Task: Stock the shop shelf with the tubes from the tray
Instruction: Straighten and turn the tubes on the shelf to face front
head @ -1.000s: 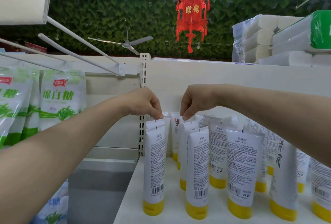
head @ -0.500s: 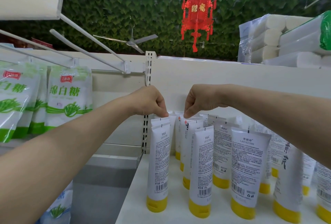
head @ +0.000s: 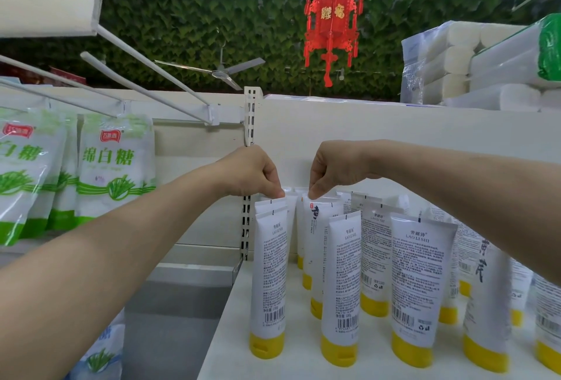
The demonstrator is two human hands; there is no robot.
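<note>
Where the tubes are: white tubes point(head: 268, 273) with yellow caps point(head: 266, 346) stand cap-down in tight rows on the white shelf point(head: 230, 334). The tray isn't in shot at all.
Left hand point(head: 258, 173): fingers curled, thumb and fingertips pinching the flat crimped top of a left-column tube point(head: 292, 206) behind the front one. Which tube exactly is hard to tell, since they overlap.
Right hand point(head: 331, 173): same deal, pinching the crimp of the brush-lettered tube point(head: 317, 228) one column over, the one with the little red stamp.
Weight: probably light, since a two-finger pinch looks like enough to steady one.
Stiffness: the body looks like soft plastic that'd dent if squeezed. The crimp is likely the only stiff bit.
Slip: the finish is glossy, so it's probably a bit slick.
Tip risk: they're tall, sit on narrow caps and are packed close, so one bump could domino the row.
Where to grab: the crimp for nudging upright, mid-body with a gentle wrap for carrying.
Next door: bags of white sugar point(head: 115, 164) hang to the left.
</note>
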